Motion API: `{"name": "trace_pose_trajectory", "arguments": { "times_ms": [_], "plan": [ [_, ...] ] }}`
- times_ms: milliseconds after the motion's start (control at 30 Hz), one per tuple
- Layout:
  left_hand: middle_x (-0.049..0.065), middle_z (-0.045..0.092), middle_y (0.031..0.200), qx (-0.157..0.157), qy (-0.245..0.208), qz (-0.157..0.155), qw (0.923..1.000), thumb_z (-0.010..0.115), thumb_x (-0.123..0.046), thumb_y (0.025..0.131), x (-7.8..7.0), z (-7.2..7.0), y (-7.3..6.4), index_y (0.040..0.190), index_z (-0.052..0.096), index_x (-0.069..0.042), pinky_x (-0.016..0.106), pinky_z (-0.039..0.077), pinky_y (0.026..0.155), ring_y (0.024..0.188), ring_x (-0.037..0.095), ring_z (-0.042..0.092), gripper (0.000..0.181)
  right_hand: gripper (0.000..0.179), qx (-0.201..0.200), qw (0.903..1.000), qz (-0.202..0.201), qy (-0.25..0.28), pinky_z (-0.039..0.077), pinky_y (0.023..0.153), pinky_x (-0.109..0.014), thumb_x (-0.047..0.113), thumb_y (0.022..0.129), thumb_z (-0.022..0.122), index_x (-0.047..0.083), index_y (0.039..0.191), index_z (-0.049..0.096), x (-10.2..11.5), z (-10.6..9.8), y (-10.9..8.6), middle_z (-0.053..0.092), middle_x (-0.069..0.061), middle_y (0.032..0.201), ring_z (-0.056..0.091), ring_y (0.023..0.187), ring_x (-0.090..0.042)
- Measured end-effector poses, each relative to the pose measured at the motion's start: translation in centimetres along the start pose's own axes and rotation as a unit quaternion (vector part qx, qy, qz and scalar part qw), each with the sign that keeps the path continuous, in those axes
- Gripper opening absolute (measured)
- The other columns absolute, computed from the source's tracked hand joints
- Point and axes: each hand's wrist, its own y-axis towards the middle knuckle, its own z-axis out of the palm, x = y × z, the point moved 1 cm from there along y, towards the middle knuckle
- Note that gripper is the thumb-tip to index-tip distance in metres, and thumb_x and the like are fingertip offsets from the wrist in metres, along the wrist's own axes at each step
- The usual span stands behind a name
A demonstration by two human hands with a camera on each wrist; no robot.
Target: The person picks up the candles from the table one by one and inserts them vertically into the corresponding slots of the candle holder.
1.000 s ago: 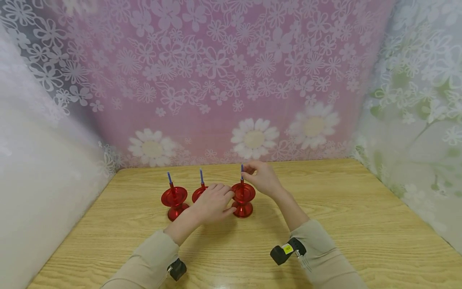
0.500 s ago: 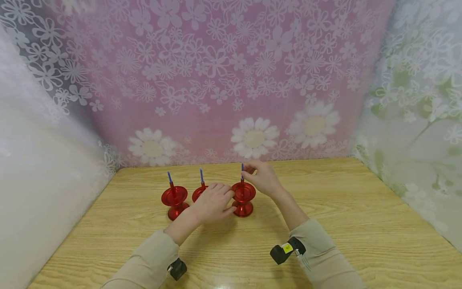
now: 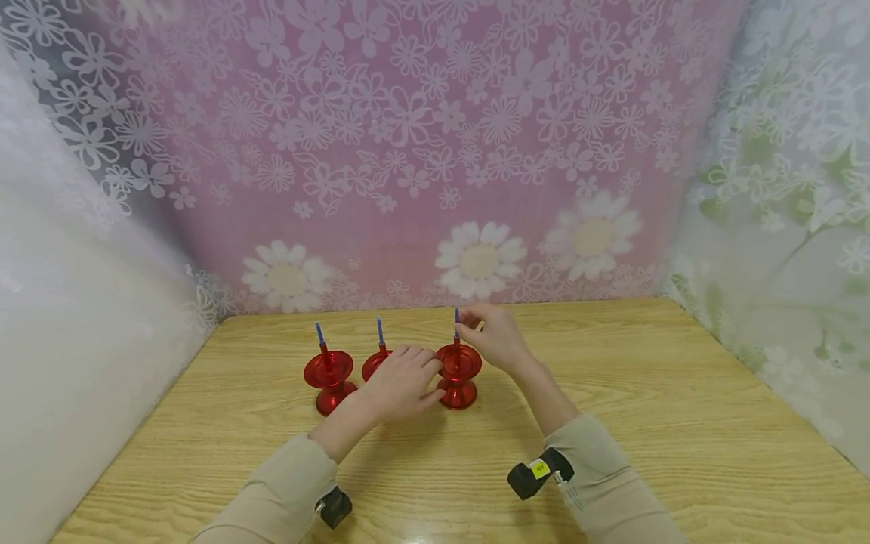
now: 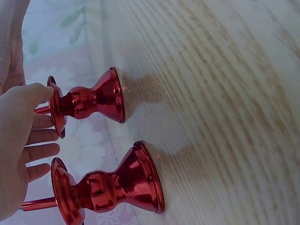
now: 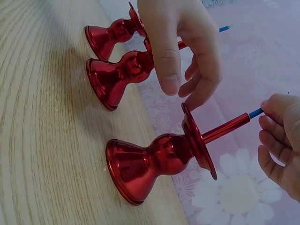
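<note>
Three shiny red metal candle holders stand in a row on the table. Between thumb and fingertips, my right hand (image 3: 499, 340) pinches a thin blue candle (image 5: 255, 113), whose lower end sits in the upright tube of the rightmost holder (image 3: 458, 393). My left hand (image 3: 401, 384) is beside that holder, fingers loosely extended and fingertips at the rim of its dish (image 5: 197, 136). The middle holder (image 3: 372, 364) is partly hidden behind the left hand; a blue candle (image 3: 380, 331) rises from it. Another blue candle (image 3: 319, 334) stands in the left holder (image 3: 328, 372).
The wood-grain table (image 3: 639, 393) extends around the holders. Behind it hangs a pink flowered cloth (image 3: 381, 189), with pale drapes at both sides. Black wrist cameras (image 3: 529, 479) are strapped over the beige sleeves (image 3: 598, 461).
</note>
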Motion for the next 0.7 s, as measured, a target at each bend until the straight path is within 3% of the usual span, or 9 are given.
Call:
{"name": "trace_pose_trajectory", "arguments": {
  "times_ms": [700],
  "plan": [
    [0.001, 0.057, 0.101, 0.005, -0.002, -0.001, 1.0000, 0.058, -0.041, 0.089, -0.3, -0.2, 0.0, 0.102, 0.061, -0.012, 0.037, 0.040, 0.088, 0.100, 0.021, 0.054, 0.031, 0.006, 0.007, 0.9975, 0.059, 0.037, 0.046, 0.068, -0.034, 0.010, 0.086, 0.065, 0.005, 0.088, 0.066, -1.1, 0.5, -0.4, 0.063, -0.001, 0.077, 0.057, 0.076, -0.018]
  ]
}}
